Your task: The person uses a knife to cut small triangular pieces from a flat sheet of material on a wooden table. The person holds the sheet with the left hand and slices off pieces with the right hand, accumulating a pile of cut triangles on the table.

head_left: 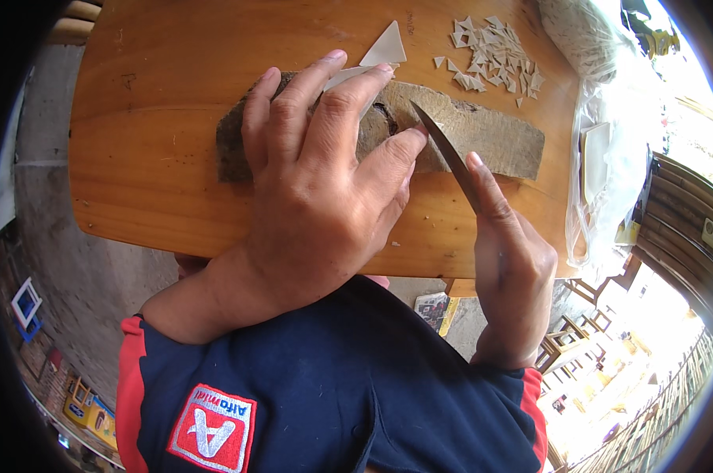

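While the left hand (pixel 317 189) lay spread, palm down, across a rough grey-brown wooden block (pixel 482 134) on the round orange-brown wooden table (pixel 151 158), its fingertips pressed a thin white sheet piece (pixel 348 75) against the block's far edge. The right hand (pixel 510 268) was closed around the handle of a dark-bladed knife (pixel 447 150), forefinger laid along the blade's back; the tip rested on the block just beside the left thumb. A white triangular offcut (pixel 386 47) lay on the table just beyond the left fingertips. A heap of small white triangular chips (pixel 494 55) lay at the table's far right. A clear plastic bag (pixel 608 173) holding a pale flat sheet hung at the table's right edge. A red square badge (pixel 212 430) bearing a white letter marked the dark blue shirt (pixel 333 394), low and left.
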Demonstrator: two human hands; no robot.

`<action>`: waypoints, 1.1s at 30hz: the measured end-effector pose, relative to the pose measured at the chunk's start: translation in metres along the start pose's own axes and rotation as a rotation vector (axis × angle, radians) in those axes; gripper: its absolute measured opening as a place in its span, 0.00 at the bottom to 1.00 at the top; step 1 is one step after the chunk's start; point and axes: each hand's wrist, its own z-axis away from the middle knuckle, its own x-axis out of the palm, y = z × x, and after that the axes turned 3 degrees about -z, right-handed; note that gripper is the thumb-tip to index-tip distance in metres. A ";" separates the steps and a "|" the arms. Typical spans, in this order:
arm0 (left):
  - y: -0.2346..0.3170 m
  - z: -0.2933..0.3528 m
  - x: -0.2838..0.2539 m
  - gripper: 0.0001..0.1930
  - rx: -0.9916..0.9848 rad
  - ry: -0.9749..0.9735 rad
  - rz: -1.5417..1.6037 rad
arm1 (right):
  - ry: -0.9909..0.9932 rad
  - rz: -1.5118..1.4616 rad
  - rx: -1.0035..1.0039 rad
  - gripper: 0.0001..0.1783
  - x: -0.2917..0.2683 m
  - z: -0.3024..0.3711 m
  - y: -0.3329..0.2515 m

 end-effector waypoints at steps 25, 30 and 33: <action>-0.005 -0.003 -0.002 0.15 0.000 0.035 0.108 | 0.082 -0.224 0.008 0.29 -0.006 0.008 0.023; -0.008 -0.003 -0.001 0.16 -0.017 0.053 0.168 | 0.040 -0.206 -0.052 0.34 -0.007 0.002 0.025; -0.007 -0.003 -0.004 0.13 -0.020 0.036 0.155 | 0.076 -0.179 -0.090 0.34 -0.010 0.000 0.031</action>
